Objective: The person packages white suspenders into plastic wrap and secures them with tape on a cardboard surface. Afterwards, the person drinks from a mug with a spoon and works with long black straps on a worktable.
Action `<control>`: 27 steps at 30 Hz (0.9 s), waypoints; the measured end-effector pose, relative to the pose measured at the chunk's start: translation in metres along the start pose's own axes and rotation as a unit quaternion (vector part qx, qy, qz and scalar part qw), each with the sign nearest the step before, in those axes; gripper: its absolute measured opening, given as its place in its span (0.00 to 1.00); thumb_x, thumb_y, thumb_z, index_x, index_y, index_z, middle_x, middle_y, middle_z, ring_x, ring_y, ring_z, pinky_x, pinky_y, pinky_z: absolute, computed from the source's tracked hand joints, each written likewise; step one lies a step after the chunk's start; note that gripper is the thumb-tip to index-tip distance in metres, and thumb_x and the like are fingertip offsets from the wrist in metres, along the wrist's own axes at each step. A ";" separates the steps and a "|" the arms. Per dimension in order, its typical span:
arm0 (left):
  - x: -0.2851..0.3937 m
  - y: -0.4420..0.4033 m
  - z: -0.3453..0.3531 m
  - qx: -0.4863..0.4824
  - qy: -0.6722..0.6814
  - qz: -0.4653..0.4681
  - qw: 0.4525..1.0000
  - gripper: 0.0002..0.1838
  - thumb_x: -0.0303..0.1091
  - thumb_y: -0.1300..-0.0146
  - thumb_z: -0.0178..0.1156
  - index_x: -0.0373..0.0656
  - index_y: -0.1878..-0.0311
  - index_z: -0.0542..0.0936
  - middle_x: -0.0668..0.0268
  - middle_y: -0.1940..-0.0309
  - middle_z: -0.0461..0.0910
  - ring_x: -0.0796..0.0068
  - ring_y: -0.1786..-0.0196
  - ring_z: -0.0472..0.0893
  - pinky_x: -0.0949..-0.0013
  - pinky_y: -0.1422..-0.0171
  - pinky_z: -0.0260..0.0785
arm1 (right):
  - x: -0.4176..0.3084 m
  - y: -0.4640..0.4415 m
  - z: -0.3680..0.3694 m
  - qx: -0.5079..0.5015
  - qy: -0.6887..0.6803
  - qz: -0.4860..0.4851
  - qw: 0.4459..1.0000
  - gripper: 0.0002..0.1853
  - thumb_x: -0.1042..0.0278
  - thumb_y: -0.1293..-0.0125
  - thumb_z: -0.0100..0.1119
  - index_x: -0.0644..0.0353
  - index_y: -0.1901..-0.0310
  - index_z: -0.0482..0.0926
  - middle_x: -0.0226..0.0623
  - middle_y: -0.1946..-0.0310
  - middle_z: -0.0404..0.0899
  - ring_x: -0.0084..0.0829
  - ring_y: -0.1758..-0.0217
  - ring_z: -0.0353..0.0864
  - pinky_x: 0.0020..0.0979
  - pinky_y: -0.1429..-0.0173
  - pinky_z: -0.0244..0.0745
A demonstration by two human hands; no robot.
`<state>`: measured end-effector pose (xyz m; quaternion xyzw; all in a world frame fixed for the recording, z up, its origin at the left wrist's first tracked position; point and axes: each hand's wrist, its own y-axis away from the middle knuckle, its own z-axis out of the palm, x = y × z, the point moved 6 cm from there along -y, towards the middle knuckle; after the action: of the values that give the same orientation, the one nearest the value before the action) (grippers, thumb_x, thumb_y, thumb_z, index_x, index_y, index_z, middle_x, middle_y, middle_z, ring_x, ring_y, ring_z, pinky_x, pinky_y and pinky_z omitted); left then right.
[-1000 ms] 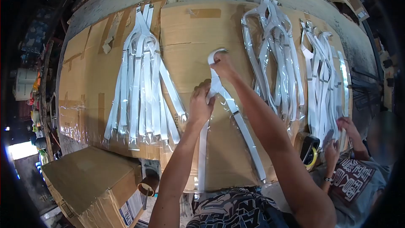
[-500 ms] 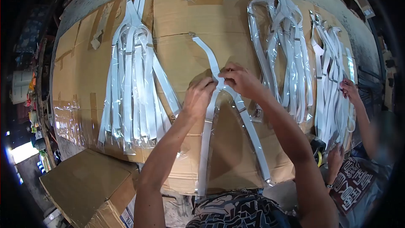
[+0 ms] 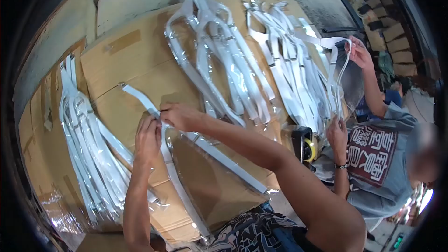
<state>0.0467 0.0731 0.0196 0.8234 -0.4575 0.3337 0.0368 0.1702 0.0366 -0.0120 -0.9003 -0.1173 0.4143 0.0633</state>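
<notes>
A pair of white suspenders (image 3: 225,161) lies on the cardboard in front of me, its single strap pointing away and its two longer straps spreading toward me. At the junction of the straps, my left hand (image 3: 148,137) is closed on the near-left side. Right beside it my right hand (image 3: 181,115) pinches the same spot from the other side. Fingers of both hands cover most of the junction. A metal clip (image 3: 122,84) shows at the far end of the single strap. Clear plastic film seems to cover the two lower straps.
Bundles of white suspenders lie at left (image 3: 88,144), at the far middle (image 3: 217,51) and at right (image 3: 289,65). A co-worker's hands (image 3: 358,52) hold up another white pair. Near that person stands a black-and-yellow tape dispenser (image 3: 303,144). Cardboard (image 3: 112,70) covers the table.
My view has swung to the right, bringing more of the co-worker into sight. The co-worker has raised one pair of suspenders off the right bundle. Both my hands stay at the strap junction.
</notes>
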 end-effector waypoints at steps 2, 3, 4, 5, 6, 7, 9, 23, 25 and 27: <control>0.001 -0.002 0.004 -0.021 -0.002 -0.041 0.999 0.07 0.16 0.48 0.60 0.34 0.66 0.79 0.55 0.59 0.78 0.52 0.57 0.80 0.56 0.52 0.73 | -0.001 0.002 -0.001 0.007 -0.006 0.017 1.000 0.04 0.71 0.45 0.58 0.59 0.70 0.81 0.44 0.65 0.78 0.49 0.57 0.80 0.45 0.54 0.74; 0.001 -0.002 0.006 -0.032 -0.005 -0.063 0.997 0.06 0.16 0.48 0.60 0.34 0.65 0.79 0.56 0.59 0.78 0.53 0.58 0.80 0.55 0.52 0.73 | 0.000 0.004 -0.001 0.015 -0.015 0.035 0.999 0.04 0.72 0.44 0.58 0.60 0.69 0.81 0.45 0.64 0.78 0.50 0.57 0.80 0.45 0.54 0.74; 0.002 -0.001 0.006 -0.028 -0.002 -0.072 0.997 0.06 0.17 0.48 0.60 0.34 0.65 0.79 0.56 0.59 0.78 0.53 0.58 0.80 0.55 0.53 0.73 | 0.002 0.008 0.002 0.023 -0.025 0.053 0.998 0.04 0.72 0.44 0.58 0.61 0.69 0.81 0.45 0.64 0.79 0.51 0.56 0.80 0.46 0.54 0.73; 0.001 0.000 0.008 -0.025 0.002 -0.081 0.996 0.06 0.17 0.47 0.60 0.34 0.65 0.79 0.56 0.59 0.78 0.53 0.59 0.80 0.56 0.54 0.73 | 0.004 0.011 0.005 0.031 -0.034 0.071 0.996 0.04 0.73 0.44 0.58 0.61 0.69 0.81 0.46 0.63 0.79 0.51 0.56 0.79 0.47 0.54 0.73; 0.000 0.000 0.011 -0.022 0.005 -0.088 0.996 0.06 0.17 0.47 0.59 0.34 0.64 0.79 0.57 0.59 0.78 0.54 0.59 0.80 0.56 0.55 0.73 | 0.008 0.016 0.010 0.062 -0.067 0.080 0.993 0.05 0.74 0.42 0.58 0.64 0.65 0.80 0.47 0.61 0.80 0.53 0.54 0.79 0.47 0.53 0.72; -0.002 0.003 0.012 -0.015 0.021 -0.100 0.995 0.07 0.17 0.46 0.59 0.33 0.63 0.79 0.57 0.58 0.78 0.54 0.58 0.80 0.57 0.55 0.74 | -0.001 0.024 0.001 0.101 -0.072 0.100 0.987 0.06 0.74 0.42 0.59 0.64 0.63 0.80 0.47 0.60 0.80 0.53 0.54 0.79 0.47 0.52 0.73; -0.008 0.010 0.014 -0.001 0.049 -0.125 0.991 0.08 0.18 0.43 0.59 0.33 0.60 0.80 0.56 0.57 0.79 0.54 0.56 0.81 0.59 0.54 0.76 | -0.019 0.048 -0.014 0.177 -0.085 0.135 0.971 0.07 0.74 0.41 0.60 0.65 0.60 0.80 0.48 0.59 0.80 0.54 0.53 0.79 0.47 0.52 0.73; 0.093 0.125 0.021 0.132 0.033 -0.132 0.982 0.17 0.26 0.42 0.62 0.36 0.48 0.79 0.50 0.46 0.76 0.49 0.42 0.73 0.49 0.37 0.65 | -0.175 0.321 -0.234 0.558 0.217 0.286 0.748 0.02 0.82 0.37 0.58 0.66 0.66 0.78 0.37 0.71 0.80 0.24 0.68 0.77 0.27 0.60 0.74; 0.122 0.150 0.028 0.108 0.029 -0.130 0.985 0.15 0.26 0.41 0.62 0.37 0.50 0.79 0.52 0.49 0.77 0.50 0.41 0.73 0.51 0.36 0.63 | -0.207 0.361 -0.284 0.645 0.332 0.259 0.637 0.02 0.81 0.36 0.60 0.66 0.66 0.77 0.38 0.73 0.77 0.27 0.69 0.76 0.28 0.60 0.73; 0.137 0.170 0.035 0.071 0.054 -0.156 0.984 0.13 0.25 0.41 0.61 0.37 0.52 0.78 0.53 0.51 0.77 0.52 0.41 0.72 0.52 0.35 0.62 | -0.245 0.381 -0.335 0.660 0.405 0.252 0.580 0.03 0.78 0.33 0.60 0.67 0.65 0.77 0.36 0.71 0.78 0.24 0.66 0.77 0.26 0.58 0.73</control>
<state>-0.0179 -0.1378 0.0306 0.8658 -0.2957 0.3999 0.0545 0.3320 -0.4009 0.3039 -0.6782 0.4576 -0.0311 0.5742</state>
